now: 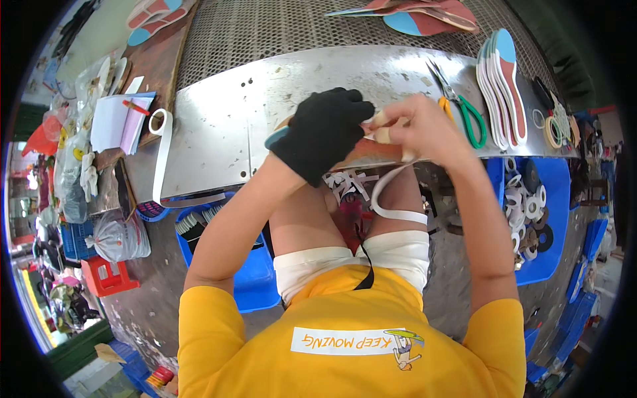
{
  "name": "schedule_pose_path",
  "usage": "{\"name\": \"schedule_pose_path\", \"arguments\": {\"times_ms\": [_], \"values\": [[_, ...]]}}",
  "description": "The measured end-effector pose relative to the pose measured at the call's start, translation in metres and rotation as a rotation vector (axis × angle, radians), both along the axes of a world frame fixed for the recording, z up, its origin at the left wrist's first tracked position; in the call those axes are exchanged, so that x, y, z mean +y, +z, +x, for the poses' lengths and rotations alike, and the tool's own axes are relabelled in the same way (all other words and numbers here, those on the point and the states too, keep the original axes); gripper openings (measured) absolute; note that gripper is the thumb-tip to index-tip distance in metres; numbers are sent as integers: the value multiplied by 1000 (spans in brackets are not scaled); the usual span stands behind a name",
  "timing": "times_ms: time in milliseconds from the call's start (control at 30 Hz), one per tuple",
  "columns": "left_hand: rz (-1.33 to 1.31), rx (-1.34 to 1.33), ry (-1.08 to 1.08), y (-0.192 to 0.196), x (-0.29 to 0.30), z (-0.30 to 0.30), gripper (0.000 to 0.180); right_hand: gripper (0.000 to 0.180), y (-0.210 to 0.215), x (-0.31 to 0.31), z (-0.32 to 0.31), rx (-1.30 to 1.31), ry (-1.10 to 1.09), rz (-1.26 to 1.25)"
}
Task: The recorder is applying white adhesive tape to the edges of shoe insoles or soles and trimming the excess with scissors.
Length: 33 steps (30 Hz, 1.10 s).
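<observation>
My left hand (328, 129), in a black glove, is closed over an insole at the near edge of the metal table. The insole's blue end (275, 137) shows left of the glove, and its reddish-brown part (375, 154) shows below my right hand. My right hand (421, 129) is bare, with pale wraps on some fingertips. Its thumb and fingers pinch a white strip (381, 199) against the insole's edge. From there the strip hangs down in a curve over my right thigh. The glove hides most of the insole's middle.
Green-handled scissors (470, 118) and stacked insoles (502, 93) lie on the table (219, 126) at right. At left sits a white tape roll (159, 123). More insoles (424, 16) rest on mesh behind. A blue bin (554, 219) of rolls is lower right; another blue bin (255, 288) is lower left.
</observation>
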State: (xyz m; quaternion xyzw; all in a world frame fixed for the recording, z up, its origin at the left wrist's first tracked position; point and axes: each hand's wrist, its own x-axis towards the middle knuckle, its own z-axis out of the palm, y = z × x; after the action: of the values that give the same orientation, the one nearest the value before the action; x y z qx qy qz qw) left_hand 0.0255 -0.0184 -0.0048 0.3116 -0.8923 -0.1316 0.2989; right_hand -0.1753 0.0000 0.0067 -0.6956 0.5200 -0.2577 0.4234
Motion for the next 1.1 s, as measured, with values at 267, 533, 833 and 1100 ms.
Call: {"name": "schedule_pose_path", "arguments": {"times_ms": [267, 533, 833, 1100], "values": [[52, -64, 42, -1, 8, -2, 18, 12, -11, 28, -43, 74, -37, -373], [-183, -154, 110, -8, 19, -21, 25, 13, -29, 25, -46, 111, -2, -470], [314, -398, -163, 25, 29, 9, 27, 29, 46, 27, -36, 189, 140, -56], [754, 26, -82, 59, 67, 64, 29, 16, 81, 52, -69, -189, -73, 163]]}}
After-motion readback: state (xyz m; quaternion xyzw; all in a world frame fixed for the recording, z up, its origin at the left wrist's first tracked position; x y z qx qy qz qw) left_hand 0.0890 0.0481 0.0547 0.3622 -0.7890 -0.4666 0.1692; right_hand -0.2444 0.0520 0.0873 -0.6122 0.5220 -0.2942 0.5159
